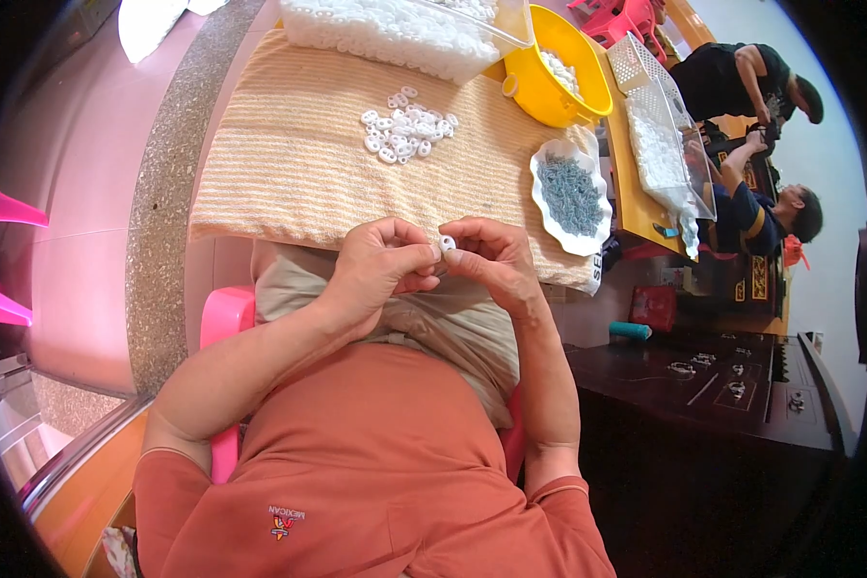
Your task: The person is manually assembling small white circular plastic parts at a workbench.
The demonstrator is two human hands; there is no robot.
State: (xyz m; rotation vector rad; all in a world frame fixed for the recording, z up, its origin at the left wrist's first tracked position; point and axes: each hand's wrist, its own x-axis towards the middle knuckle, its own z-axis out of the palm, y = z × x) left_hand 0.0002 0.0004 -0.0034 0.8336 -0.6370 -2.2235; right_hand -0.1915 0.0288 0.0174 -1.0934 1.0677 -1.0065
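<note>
Orange shirt point(356, 482) fills the bottom of the frame, closest to the lens, both forearms rising out of it toward mid-frame. Going left to right: pink plastic chair point(0, 255) at far left edge, grey speckled table rim point(159, 193), then a striped yellow cloth point(289, 164) over the tabletop. Left hand point(380, 265) curled narrow, fingertips pinched on the left side of a small white ring piece point(447, 243). Right hand point(491, 260) likewise closed narrow, thumb and forefinger gripping the same piece from the right. So the piece sits dead centre between both hands, at the near cloth edge, above the lap; both hands equally near it, touching. Too small to tell its long axis. Pile of similar white rings point(404, 125) lies on the cloth further away from the hands, well apart, slightly left of the held piece. Behind that a clear tub point(385, 34) full of white parts. Right of it a yellow bowl point(559, 72), then a white scalloped dish point(570, 197) of small grey metal bits, near the right hand. Far right: two other people point(751, 144) at another table, hands busy there
</note>
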